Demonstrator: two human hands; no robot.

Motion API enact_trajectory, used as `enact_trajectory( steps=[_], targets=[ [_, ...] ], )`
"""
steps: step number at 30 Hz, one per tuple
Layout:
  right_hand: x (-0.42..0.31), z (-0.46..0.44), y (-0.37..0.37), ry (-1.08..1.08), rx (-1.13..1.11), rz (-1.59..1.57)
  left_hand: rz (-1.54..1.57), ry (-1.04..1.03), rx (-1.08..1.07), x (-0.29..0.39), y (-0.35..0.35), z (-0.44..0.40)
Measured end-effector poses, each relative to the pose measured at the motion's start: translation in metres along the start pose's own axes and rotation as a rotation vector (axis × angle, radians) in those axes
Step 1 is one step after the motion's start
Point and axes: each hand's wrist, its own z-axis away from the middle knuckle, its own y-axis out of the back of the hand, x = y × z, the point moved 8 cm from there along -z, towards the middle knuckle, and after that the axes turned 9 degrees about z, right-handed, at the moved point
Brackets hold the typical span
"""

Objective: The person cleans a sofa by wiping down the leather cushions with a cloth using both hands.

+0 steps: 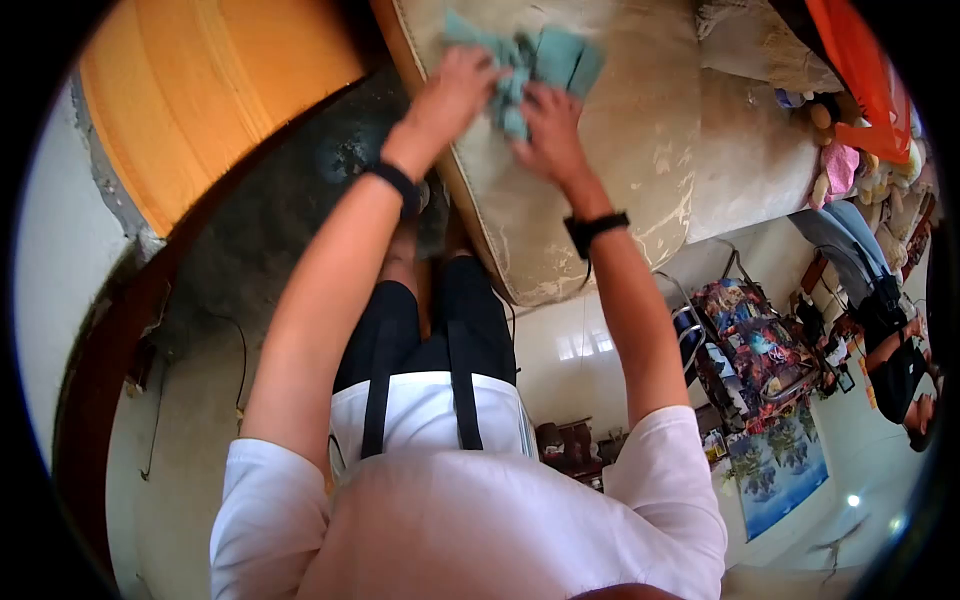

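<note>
A teal cloth (566,60) lies bunched and partly folded on a cream, worn padded surface (610,190) at the top of the head view. On its left part, my left hand (462,88) has its fingers curled into the fabric. My right hand (550,125) grips the cloth's near middle, close beside the left. Both hands are slightly blurred, and the fingertips are partly hidden in the folds. Black bands circle both wrists. The cloth's exact kind is not clear.
A curved orange wooden panel (220,80) stands at the upper left. Soft toys (880,180) and a red-orange bag (865,70) lie at the upper right. A patterned folding chair (750,345) and another person (885,310) are at the right.
</note>
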Motion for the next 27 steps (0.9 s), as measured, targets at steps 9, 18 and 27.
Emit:
enact_trajectory(
  steps=[9, 18, 27],
  targets=[
    [0.040, -0.003, 0.034, 0.020, 0.088, 0.337, -0.089, 0.162, -0.013, 0.008, 0.001, 0.013],
    [0.077, -0.101, 0.048, -0.269, 0.078, 0.037, -0.049, 0.229, 0.002, -0.026, 0.033, -0.111],
    [-0.004, 0.023, 0.024, -0.185, -0.231, 0.184, 0.079, 0.274, -0.156, 0.025, -0.010, 0.037]
  ],
)
